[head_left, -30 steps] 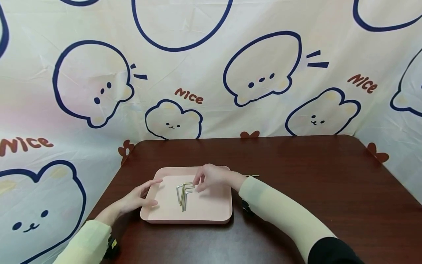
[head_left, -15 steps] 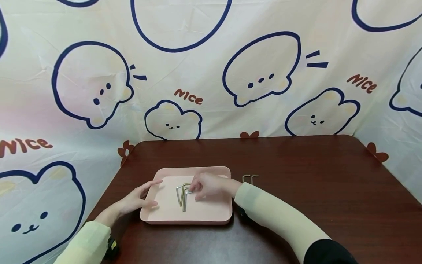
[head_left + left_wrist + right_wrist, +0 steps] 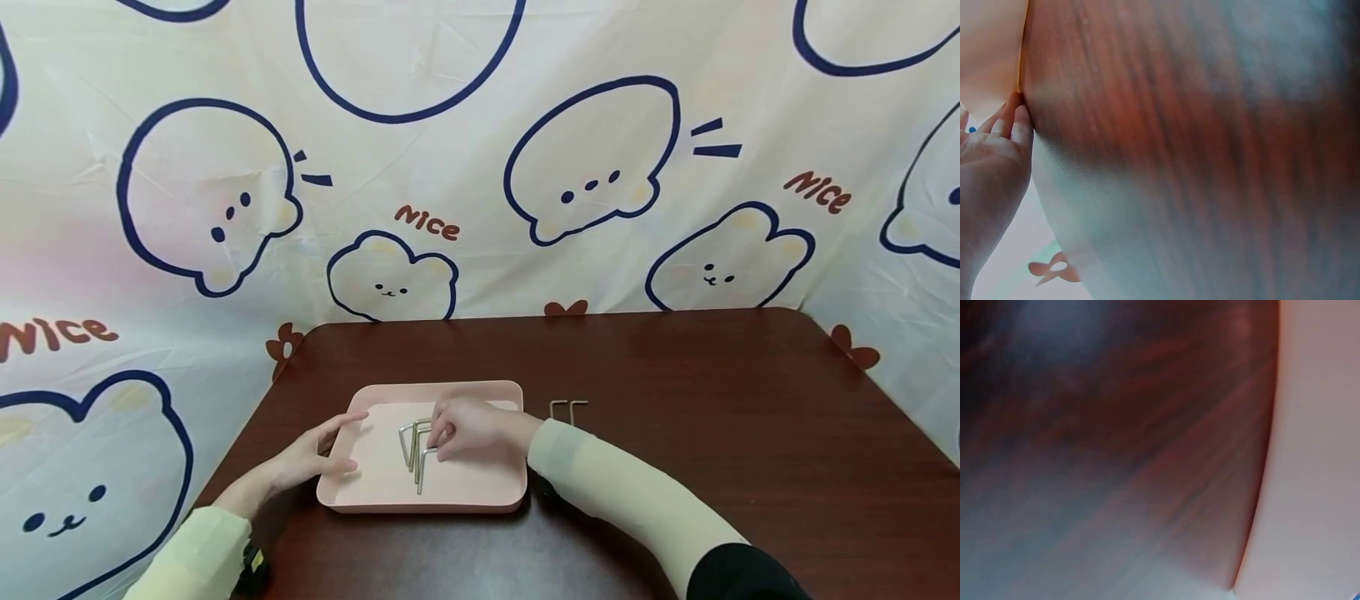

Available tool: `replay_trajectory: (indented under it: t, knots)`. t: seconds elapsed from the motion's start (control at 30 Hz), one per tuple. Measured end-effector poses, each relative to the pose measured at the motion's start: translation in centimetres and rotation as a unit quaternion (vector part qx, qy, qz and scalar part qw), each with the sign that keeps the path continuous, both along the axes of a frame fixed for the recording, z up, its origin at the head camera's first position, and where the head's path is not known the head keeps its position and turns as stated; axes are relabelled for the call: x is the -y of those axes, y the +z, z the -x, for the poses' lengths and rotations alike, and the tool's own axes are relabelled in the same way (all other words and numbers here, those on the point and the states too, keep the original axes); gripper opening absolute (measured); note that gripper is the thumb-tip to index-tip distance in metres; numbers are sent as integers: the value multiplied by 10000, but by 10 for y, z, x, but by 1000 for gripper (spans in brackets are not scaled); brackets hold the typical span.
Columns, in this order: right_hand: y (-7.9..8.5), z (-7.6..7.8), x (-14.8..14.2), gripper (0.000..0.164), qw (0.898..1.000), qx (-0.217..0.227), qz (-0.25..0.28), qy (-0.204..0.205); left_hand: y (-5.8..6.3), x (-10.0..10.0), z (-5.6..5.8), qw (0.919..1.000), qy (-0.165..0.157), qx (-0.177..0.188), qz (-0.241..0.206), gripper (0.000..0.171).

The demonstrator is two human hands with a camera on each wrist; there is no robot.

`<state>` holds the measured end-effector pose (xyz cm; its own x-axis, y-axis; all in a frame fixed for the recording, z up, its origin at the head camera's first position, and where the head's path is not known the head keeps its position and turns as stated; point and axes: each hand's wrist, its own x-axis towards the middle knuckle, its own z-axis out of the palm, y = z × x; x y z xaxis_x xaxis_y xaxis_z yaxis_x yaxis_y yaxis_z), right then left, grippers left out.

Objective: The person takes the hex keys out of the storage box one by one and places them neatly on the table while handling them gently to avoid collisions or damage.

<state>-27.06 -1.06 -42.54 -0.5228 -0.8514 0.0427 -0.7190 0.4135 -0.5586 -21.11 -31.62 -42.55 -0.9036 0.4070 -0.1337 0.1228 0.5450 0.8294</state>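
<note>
The surface [image 3: 675, 392] bears a tray [image 3: 480, 485]. At its left rim the left hand [image 3: 303, 454] spreads; over its middle curls the nearer right hand [image 3: 472, 423], whether pinching I cannot tell, keys [image 3: 414, 454] just left, long arms toward the tray's near rim.

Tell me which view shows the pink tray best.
The head view: it shows the pink tray nearly whole, inside and rim. The left wrist view catches only a piece, upper left; the right wrist, a piece at right.
</note>
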Motion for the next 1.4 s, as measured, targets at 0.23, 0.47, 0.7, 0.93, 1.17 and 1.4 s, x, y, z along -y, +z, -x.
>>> replay_trajectory:
  t: [0.23,0.47,0.7,0.93,1.17,1.4]
  knots:
    - [-5,-1,5,9,9998,-110,134,-63,-2,0,0,10000,1,49,-14,78]
    - [-6,1,8,4,9987,-479,181,39,-3,1,0,9999,50,82,-76,78]
    - [-5,-1,7,5,9995,-288,81,-130,-2,1,1,10000,-44,25,-66,79]
    - [-2,-4,7,7,9994,-235,-99,-246,-2,0,0,10000,-12,42,-64,78]
    - [1,-7,5,11,9994,-85,-51,-323,-3,1,0,10000,1,44,-89,79]
    - [5,-3,0,10,9989,-107,371,-247,-1,0,1,9999,-42,24,-91,79]
